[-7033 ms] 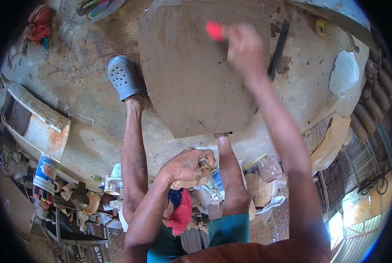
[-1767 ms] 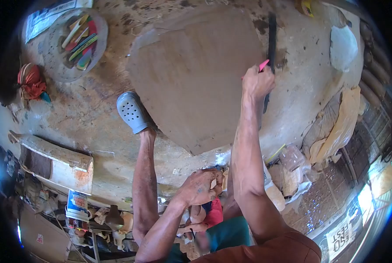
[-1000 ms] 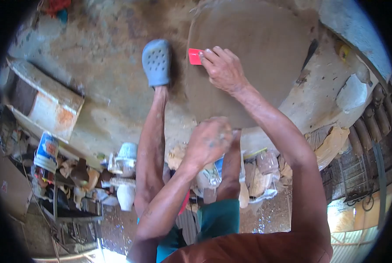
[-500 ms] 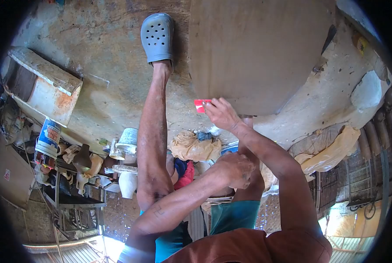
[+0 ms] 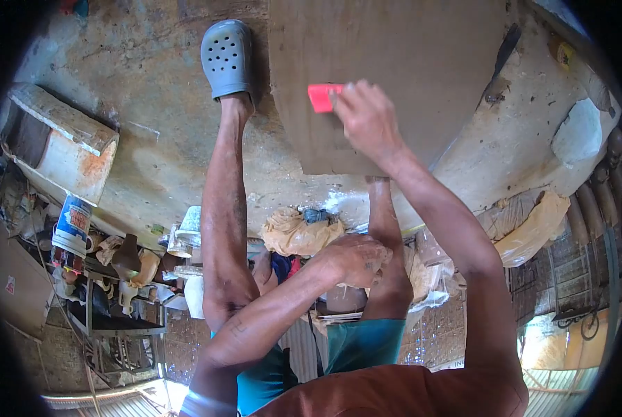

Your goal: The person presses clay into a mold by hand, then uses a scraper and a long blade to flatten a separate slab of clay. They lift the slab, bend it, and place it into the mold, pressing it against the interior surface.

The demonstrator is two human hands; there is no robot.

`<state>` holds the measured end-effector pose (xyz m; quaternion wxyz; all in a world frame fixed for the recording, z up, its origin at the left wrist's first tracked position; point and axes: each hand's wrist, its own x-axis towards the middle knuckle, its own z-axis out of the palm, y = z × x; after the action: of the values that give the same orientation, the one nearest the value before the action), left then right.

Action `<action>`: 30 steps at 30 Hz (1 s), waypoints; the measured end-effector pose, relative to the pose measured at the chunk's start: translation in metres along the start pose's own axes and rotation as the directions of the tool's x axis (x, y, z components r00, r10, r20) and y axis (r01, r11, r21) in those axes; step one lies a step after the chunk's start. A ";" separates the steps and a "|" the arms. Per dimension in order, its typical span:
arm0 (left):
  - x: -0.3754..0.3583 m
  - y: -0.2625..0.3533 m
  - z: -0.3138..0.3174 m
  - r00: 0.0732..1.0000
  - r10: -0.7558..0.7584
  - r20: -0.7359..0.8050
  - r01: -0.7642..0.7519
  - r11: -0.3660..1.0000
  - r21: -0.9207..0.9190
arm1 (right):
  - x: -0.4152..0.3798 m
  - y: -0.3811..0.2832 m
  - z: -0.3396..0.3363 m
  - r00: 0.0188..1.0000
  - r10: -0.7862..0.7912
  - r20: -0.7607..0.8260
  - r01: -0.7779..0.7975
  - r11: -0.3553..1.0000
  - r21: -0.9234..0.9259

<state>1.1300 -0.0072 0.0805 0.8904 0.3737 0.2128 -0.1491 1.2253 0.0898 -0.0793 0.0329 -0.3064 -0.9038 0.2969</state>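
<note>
My right hand [image 5: 370, 118] grips a small flat red tool [image 5: 321, 98] at its right end, over the smooth brown sheet [image 5: 394, 42]. The sheet has a straight lower edge and lies across the lower part of my right leg, hiding that foot. My left hand [image 5: 364, 261] is curled closed by my right knee; what it holds, if anything, is hidden. A grey clog [image 5: 226, 59] covers my left foot, beside the sheet's left edge.
At the left stand a worn open box [image 5: 75, 156], a blue and white bucket [image 5: 73, 222] and a metal rack [image 5: 116, 323]. Between my legs lies a tan bundle [image 5: 300, 231]. A whitish patch [image 5: 578, 132] and a tan plastic bag [image 5: 537, 233] are at the right.
My right hand has moved up from the sheet's lower left edge with the red tool, further over its surface. The view has shifted slightly; my left hand stays near my right knee.
</note>
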 end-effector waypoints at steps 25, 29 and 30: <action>0.021 -0.019 0.013 0.966 0.124 -0.228 -0.122 0.992 0.025 | 0.042 0.064 -0.025 0.995 -0.074 -0.066 0.064 0.988 -0.140; 0.034 -0.034 0.028 0.940 0.166 -0.298 -0.179 0.984 -0.017 | -0.070 0.017 0.008 0.994 -0.056 0.091 0.056 0.998 0.005; 0.034 -0.033 0.025 0.949 0.146 -0.280 -0.156 0.988 -0.015 | -0.091 0.007 0.012 0.989 -0.065 0.133 0.063 0.998 0.017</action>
<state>1.1520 -0.0516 0.0591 0.8672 0.3896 0.3093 -0.0225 1.3004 0.0359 -0.0815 -0.0161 -0.2565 -0.9115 0.3211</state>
